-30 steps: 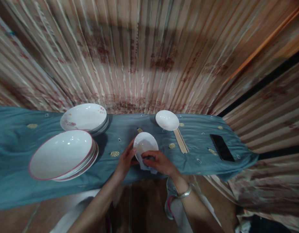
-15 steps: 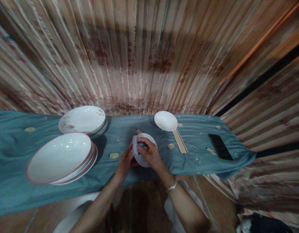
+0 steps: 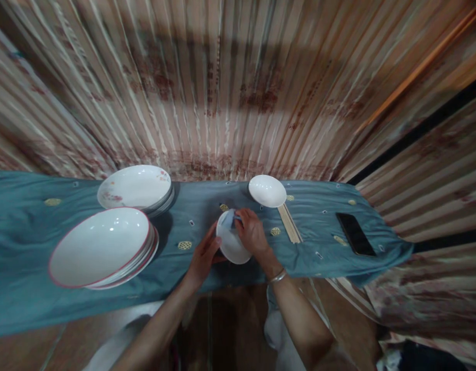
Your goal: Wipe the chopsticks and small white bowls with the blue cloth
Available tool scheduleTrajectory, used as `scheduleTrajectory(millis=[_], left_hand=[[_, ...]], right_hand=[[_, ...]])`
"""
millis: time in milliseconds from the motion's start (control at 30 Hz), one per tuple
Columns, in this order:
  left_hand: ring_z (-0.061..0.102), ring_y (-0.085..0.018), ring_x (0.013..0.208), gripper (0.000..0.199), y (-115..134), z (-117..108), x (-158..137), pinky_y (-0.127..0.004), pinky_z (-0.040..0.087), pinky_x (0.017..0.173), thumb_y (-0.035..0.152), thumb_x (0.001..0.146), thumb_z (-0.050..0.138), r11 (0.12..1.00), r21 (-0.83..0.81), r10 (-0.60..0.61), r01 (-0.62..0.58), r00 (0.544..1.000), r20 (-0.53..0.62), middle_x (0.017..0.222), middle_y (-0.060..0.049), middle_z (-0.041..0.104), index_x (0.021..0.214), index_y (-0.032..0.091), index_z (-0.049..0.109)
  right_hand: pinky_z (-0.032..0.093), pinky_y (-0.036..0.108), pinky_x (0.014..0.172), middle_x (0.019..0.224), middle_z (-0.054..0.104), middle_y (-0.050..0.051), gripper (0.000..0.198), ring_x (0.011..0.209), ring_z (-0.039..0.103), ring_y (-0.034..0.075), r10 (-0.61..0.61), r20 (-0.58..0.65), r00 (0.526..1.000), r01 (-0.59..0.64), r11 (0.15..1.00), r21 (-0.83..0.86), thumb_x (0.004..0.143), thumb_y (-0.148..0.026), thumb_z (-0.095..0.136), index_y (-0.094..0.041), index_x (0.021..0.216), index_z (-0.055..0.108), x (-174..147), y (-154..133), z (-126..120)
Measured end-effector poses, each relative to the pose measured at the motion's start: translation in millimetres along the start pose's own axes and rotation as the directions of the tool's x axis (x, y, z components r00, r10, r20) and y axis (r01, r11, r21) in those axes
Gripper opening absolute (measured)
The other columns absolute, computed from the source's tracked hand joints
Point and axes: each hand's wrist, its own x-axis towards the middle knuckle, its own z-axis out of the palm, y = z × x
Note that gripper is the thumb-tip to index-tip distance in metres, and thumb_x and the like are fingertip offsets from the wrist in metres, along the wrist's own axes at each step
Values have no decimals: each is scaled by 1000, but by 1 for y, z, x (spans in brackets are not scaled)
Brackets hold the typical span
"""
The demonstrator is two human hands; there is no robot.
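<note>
My left hand grips a small white bowl by its left side, thumb over the rim and the other fingers underneath. The bowl is tilted, its inside facing up toward me. My right hand is closed on a light blue cloth and presses it against the bowl's far inner rim. Part of the cloth is hidden under the fingers. Behind and to the right of my hands, another white bowl stands on the table, with a bundle of chopsticks lying beside it.
A stack of large red-rimmed bowls stands at the left, with a stack of floral plates behind it. A black phone lies at the right on the blue-green tablecloth. A pleated curtain hangs behind the table.
My right hand has moved the cloth from the bowl's left inner side to its far rim. The bowl has turned slightly, and more of its inside shows. The whole view has shifted a little.
</note>
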Motion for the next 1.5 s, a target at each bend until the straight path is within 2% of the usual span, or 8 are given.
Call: scheduleTrajectory(millis=[133, 267, 500, 600, 767, 1133, 1333, 1500], left_hand=[[63, -31, 100, 87, 0, 1, 1, -37, 60, 66, 54, 67, 73, 1000, 3, 4, -4, 1000, 11, 107, -10, 70, 141, 19, 46], [64, -29, 94, 85, -1, 1, 3, -36, 60, 64, 52, 67, 73, 1000, 17, -1, 1, 1000, -1, 106, -10, 70, 141, 19, 47], [65, -26, 90, 80, -4, -1, 4, -34, 60, 62, 51, 70, 71, 999, 47, 24, -26, 999, 26, 105, -8, 70, 140, 20, 48], [65, -27, 91, 83, -4, -1, 5, -34, 59, 60, 53, 69, 71, 999, 44, 20, -21, 1000, 14, 110, -10, 69, 141, 20, 46], [64, -28, 97, 82, -4, 0, 4, -29, 58, 58, 54, 70, 69, 998, 57, 14, -14, 1000, 3, 123, -10, 65, 141, 21, 46], [65, -25, 92, 83, -1, 4, -5, -35, 59, 71, 51, 69, 72, 998, 58, 27, -30, 998, 50, 107, -8, 69, 141, 18, 46], [64, -25, 91, 88, 1, 5, -7, -36, 58, 72, 53, 63, 75, 999, 44, 12, -14, 999, 51, 105, -9, 69, 139, 17, 49], [65, -26, 90, 85, 1, 5, -6, -36, 58, 70, 52, 65, 75, 999, 45, 7, -10, 999, 54, 99, -8, 70, 138, 18, 49]], right_hand=[[47, 39, 90, 102, 64, 13, 20, 96, 56, 24, -57, 100, 993, 76, 978, -195, 90, -9, 45, -18, 94, 63, -16, 5, -5], [46, 42, 94, 97, 65, 12, 22, 95, 57, 23, -75, 184, 980, 113, 972, -206, 87, -5, 45, -19, 85, 62, -36, 9, -6], [50, 34, 91, 101, 71, 7, 23, 96, 64, 19, -130, 377, 917, 45, 973, 228, 83, -8, 49, -17, 93, 67, -53, 5, -20], [51, 31, 89, 106, 71, 6, 25, 98, 66, 17, -184, 416, 891, -48, 871, 488, 88, -15, 47, -18, 101, 68, -51, -3, -24], [43, 34, 103, 126, 63, 6, 30, 118, 58, 17, -194, 302, 933, -67, 732, 678, 91, -22, 46, -22, 117, 62, -51, -13, -14], [39, 42, 109, 126, 57, 15, 32, 122, 49, 24, -108, -2, 994, 106, 967, 231, 84, -12, 52, -13, 115, 58, -35, -15, 5], [46, 44, 95, 122, 60, 15, 22, 108, 54, 26, -75, 125, 989, 93, 986, -139, 88, -9, 46, -14, 102, 63, -33, -9, -3], [46, 39, 92, 99, 66, 12, 15, 97, 58, 24, -29, 268, 963, 69, 988, -141, 85, -7, 51, -16, 87, 63, -45, 2, -13]])
